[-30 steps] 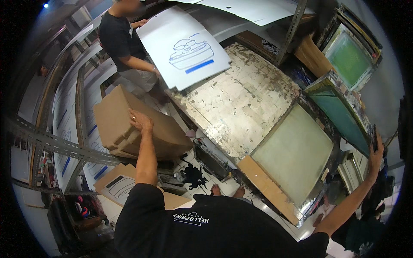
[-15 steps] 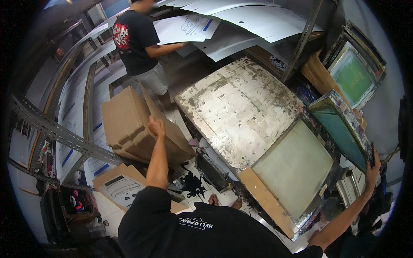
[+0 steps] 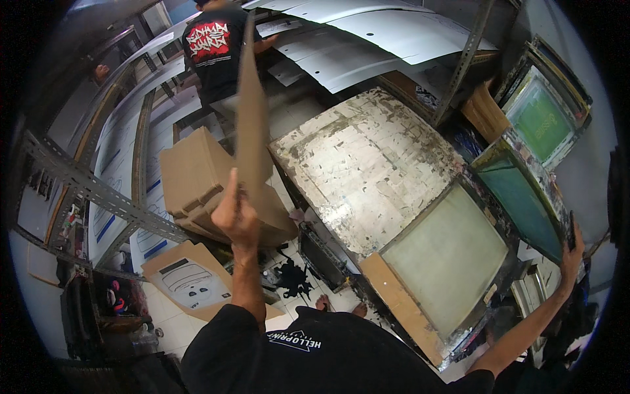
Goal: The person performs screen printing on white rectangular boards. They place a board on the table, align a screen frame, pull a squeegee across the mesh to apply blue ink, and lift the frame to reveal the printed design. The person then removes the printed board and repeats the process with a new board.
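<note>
At the cardboard stack [image 3: 187,167], a brown sheet [image 3: 251,118] now stands raised, pinched by its near edge in my left hand [image 3: 236,220], so it's partly separated; my right hand [image 3: 572,253] touches the teal screen frame [image 3: 522,197], grip unclear.

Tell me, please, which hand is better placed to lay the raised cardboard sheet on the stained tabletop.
Probably the left hand: it holds the cardboard sheet upright near the tabletop, while the right hand touches the teal screen-printing frame.
</note>
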A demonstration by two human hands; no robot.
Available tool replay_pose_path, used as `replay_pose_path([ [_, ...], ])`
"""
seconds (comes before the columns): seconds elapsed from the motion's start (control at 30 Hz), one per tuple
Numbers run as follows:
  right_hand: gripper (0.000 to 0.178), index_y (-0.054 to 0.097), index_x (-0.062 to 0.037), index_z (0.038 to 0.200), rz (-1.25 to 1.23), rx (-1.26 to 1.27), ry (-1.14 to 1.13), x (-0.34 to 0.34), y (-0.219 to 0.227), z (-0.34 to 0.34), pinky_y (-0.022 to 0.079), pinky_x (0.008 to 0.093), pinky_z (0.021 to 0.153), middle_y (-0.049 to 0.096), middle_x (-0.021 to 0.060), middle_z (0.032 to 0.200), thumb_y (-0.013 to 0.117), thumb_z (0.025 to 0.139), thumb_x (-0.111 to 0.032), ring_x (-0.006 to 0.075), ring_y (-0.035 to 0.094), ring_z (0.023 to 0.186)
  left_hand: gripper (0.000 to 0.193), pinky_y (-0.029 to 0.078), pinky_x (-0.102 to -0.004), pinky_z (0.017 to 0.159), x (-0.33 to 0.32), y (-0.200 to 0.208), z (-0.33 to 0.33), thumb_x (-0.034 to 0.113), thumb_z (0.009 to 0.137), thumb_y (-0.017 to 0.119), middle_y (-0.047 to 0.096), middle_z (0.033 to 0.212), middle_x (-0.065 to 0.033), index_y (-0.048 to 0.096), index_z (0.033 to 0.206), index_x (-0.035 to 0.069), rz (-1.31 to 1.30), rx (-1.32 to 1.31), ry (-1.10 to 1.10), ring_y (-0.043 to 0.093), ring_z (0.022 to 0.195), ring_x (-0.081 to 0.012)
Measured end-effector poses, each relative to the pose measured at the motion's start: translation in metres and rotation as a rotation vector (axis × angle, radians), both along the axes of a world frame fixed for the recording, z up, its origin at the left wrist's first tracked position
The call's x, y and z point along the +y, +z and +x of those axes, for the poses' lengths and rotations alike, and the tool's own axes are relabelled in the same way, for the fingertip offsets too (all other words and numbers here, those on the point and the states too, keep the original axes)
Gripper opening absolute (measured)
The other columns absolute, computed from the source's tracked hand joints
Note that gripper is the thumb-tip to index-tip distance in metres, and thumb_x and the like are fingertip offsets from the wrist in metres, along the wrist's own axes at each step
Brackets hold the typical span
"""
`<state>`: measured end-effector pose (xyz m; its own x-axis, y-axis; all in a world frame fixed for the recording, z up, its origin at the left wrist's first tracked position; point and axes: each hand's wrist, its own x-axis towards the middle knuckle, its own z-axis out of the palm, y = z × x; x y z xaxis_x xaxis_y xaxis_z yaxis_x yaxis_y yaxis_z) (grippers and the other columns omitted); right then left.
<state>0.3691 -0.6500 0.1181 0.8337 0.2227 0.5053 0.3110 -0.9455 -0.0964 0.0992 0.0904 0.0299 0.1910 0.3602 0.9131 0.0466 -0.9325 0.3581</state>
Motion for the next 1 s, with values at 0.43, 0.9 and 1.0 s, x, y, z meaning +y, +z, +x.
replay_pose_path([
  [0.43, 0.057, 0.054, -0.0168, 0.143, 0.139, -0.012, -0.041, 0.022, 0.004, 0.001, 0.032, 0.0447, 0.116, 0.053, 0.0136, 0.145, 0.063, 0.088, -0.003, 0.0326, 0.044, 0.138, 0.054, 0.055, -0.0453, 0.098, -0.254, -0.121, 0.073, 0.001, 0.064, 0.070, 0.062, 0.130, -0.0162, 0.066, 0.118, 0.001, 0.155, 0.651, -0.872, 0.062, 0.122, -0.0325],
  [0.9, 0.058, 0.056, -0.0162, 0.142, 0.093, -0.053, -0.018, 0.055, 0.022, -0.023, 0.033, 0.0433, 0.116, 0.057, 0.0094, 0.142, 0.062, 0.086, 0.001, 0.0321, 0.047, 0.135, 0.078, 0.046, -0.0437, 0.107, -0.356, -0.164, 0.074, 0.040, 0.075, 0.084, 0.057, 0.140, -0.0147, 0.054, 0.141, 0.013, -0.130, 0.954, -1.320, 0.054, 0.130, -0.0348],
  [1.0, 0.060, 0.058, -0.0174, 0.140, 0.132, -0.079, 0.041, 0.051, 0.024, -0.023, 0.035, 0.0436, 0.113, 0.059, 0.0106, 0.139, 0.063, 0.083, 0.002, 0.0338, 0.050, 0.130, 0.094, 0.028, -0.0631, 0.113, -0.286, -0.217, 0.142, 0.056, 0.071, 0.082, 0.027, 0.160, -0.0234, 0.046, 0.148, 0.016, -0.027, 1.203, -0.582, 0.023, 0.147, -0.0467],
])
